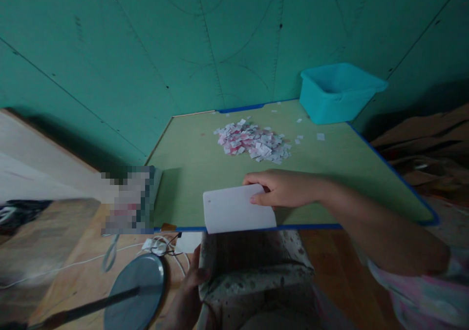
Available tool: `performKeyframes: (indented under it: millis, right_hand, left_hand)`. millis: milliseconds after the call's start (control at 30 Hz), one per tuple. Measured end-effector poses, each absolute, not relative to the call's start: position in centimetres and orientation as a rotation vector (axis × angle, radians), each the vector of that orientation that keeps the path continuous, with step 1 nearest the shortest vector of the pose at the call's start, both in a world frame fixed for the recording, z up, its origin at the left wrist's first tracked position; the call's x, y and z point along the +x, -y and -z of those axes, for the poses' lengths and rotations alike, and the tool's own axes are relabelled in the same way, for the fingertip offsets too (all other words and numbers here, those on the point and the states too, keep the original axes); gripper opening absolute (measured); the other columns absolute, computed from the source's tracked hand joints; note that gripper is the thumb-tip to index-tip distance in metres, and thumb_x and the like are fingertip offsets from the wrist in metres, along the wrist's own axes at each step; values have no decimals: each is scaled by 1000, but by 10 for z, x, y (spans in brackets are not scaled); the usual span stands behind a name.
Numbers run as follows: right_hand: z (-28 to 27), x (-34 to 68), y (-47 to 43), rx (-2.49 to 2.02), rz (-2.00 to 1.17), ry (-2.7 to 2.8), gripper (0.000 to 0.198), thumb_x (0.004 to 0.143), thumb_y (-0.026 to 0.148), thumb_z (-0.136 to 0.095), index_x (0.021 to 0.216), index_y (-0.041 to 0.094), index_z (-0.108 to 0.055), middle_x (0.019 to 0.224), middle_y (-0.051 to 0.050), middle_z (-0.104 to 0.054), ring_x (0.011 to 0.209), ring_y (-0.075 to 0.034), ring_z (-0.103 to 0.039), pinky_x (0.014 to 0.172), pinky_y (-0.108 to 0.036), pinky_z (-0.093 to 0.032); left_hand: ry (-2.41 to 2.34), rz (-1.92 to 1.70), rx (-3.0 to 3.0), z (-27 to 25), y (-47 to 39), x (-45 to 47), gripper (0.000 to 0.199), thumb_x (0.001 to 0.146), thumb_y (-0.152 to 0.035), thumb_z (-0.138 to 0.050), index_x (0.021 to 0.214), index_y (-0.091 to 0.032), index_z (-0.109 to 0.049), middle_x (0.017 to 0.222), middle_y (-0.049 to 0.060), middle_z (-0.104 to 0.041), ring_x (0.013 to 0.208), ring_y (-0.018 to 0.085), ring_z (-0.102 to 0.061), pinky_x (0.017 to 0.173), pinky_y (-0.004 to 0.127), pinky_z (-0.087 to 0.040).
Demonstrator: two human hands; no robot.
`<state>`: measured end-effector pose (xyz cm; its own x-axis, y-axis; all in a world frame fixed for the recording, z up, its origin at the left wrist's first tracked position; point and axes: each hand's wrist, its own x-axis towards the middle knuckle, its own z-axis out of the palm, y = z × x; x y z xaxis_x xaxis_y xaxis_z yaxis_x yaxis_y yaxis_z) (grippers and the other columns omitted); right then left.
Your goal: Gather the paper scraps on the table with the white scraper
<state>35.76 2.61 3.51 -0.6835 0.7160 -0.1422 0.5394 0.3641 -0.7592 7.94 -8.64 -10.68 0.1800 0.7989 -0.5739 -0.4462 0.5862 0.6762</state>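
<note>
My right hand (276, 188) reaches in over the table from the right, its thumb on top and fingers around the edge of a white card (238, 209). The card is held tilted at the table's front edge and has a small hole near its left corner. Beyond it lies a loose pile of small cut paper pieces (252, 141), white and pinkish. Low in the view, my left hand (190, 288) grips the left side of a stained, pale open-topped container (256, 276) below the table edge. The container's inside is dark, and its contents cannot be made out.
A turquoise plastic bin (337, 95) stands at the table's back right corner. The green tabletop (186, 164) has blue edging and a few stray paper bits. At left are a pixelated object (132, 203), cables (163, 247) and a round grey base (137, 288) with a pole.
</note>
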Motion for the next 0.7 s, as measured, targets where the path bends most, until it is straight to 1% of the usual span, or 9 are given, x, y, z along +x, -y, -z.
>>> performKeyframes:
  millis: [67,167,267,333,400,500,600,633,700]
  right_hand:
    - [-31,359,-29,-1129,-1203,2236,18,77,28,-47,91,16,-49,74,0,-53,61,-9,-45,55,-21,-33]
    - [-25,359,-37,-1094,-1246,1858,20,77,29,-48,94,18,-47,81,-1,-54,71,-11,-50,60,-23,-38]
    - [-25,361,-44,-1069,-1277,1541,21,75,29,-50,93,19,-44,86,-2,-55,75,-13,-52,62,-25,-41]
    - [-27,366,-49,-1079,-1239,1409,21,73,29,-52,91,19,-44,85,-2,-54,74,-13,-52,61,-26,-42]
    - [-31,372,-53,-1111,-1162,1324,21,72,29,-52,88,19,-43,84,-1,-54,74,-14,-53,61,-27,-43]
    - [-34,381,-58,-1161,-1038,1249,21,73,30,-49,90,19,-42,86,-2,-54,78,-15,-54,62,-29,-44]
    - [-34,387,-64,-1115,-996,1180,21,73,29,-49,91,19,-44,86,-1,-55,78,-14,-54,62,-30,-44]
    - [-34,388,-65,-1083,-997,1148,21,72,28,-49,90,19,-44,85,-1,-55,77,-14,-54,62,-29,-44]
    - [-31,389,-69,-1024,-1009,1091,19,71,25,-50,88,19,-45,82,0,-55,73,-12,-54,62,-28,-44]
  left_hand:
    - [-1048,-896,365,103,86,80,61,69,-14,-48,128,-25,-34,100,0,-69,104,24,-55,85,37,-41]
    - [-1019,-852,298,99,87,84,63,68,-14,-50,129,-23,-34,90,0,-72,96,24,-59,82,35,-43]
    - [-923,-749,197,101,91,96,51,69,-19,-52,119,-19,-49,83,2,-73,84,26,-64,78,37,-45]
    - [-844,-631,88,106,96,105,42,70,-25,-50,110,-17,-57,82,6,-72,82,29,-64,76,41,-46]
    - [-826,-545,56,112,101,110,40,70,-29,-49,105,-15,-61,80,8,-72,82,32,-64,75,44,-45]
    - [-827,-562,179,118,106,102,38,66,-24,-52,102,-16,-64,79,9,-72,80,33,-64,75,46,-45]
    - [-808,-503,178,116,105,90,36,65,-30,-54,96,-17,-67,83,10,-72,84,34,-63,76,48,-45]
    - [-803,-505,194,115,104,91,37,66,-32,-54,96,-17,-67,86,11,-71,86,35,-62,76,48,-45]
    - [-798,-537,257,113,100,100,41,63,-26,-56,103,-19,-64,93,9,-70,92,33,-60,81,45,-44]
